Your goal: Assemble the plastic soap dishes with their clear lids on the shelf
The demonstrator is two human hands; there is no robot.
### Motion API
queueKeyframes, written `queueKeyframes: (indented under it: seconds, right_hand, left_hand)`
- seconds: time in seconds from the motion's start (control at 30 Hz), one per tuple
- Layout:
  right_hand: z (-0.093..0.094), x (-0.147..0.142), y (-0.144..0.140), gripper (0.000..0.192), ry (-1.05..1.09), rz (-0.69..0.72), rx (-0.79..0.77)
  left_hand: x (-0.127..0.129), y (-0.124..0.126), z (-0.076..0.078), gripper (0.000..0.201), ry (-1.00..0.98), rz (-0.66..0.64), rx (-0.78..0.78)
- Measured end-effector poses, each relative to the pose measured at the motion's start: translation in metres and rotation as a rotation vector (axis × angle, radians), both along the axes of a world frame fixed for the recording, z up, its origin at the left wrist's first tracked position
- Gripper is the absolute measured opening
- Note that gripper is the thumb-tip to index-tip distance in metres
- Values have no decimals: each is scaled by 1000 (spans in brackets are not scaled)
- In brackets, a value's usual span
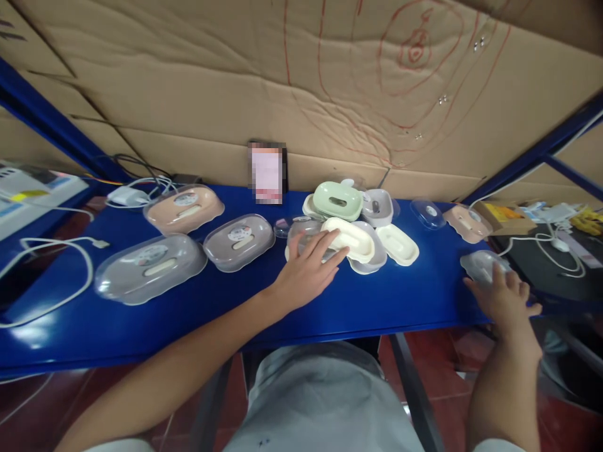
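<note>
My left hand (308, 270) lies with fingers spread over a cream oval tray (360, 242) and a clear lid (301, 237), its fingertips at the tray's near edge. Under that tray a grey oval base (379, 256) shows in part. A second cream tray (399, 245) lies just right of it. Behind these sit a pale green soap dish (330, 196) and a grey dish (378, 207). At the right, my right hand (506, 301) has its fingers apart over a clear lid (480, 267), partly covering it; whether it grips the lid's edge is unclear.
Lidded dishes stand at the left: pink (181, 210), grey (240, 242) and another grey (153, 267). A pink dish (468, 223) and clear lid (428, 213) lie right. White cables (89, 263) cross the left end. A blurred upright panel (267, 172) leans on the cardboard wall (188, 81).
</note>
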State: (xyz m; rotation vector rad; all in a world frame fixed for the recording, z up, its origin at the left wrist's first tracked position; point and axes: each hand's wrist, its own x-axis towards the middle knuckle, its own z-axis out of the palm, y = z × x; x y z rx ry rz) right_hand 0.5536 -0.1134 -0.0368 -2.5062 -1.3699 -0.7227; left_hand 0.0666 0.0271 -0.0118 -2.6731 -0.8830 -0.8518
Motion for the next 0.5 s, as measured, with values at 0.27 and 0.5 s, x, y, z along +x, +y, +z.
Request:
queueKeyframes:
  seconds: [0.27, 0.5]
  right_hand:
    - [3, -34, 41, 60, 154, 462, 134]
    - [20, -64, 141, 57, 261, 620, 100]
  left_hand:
    - [-3, 11, -7, 33, -18, 54, -52]
    - [0, 4, -7, 37, 27, -6, -75]
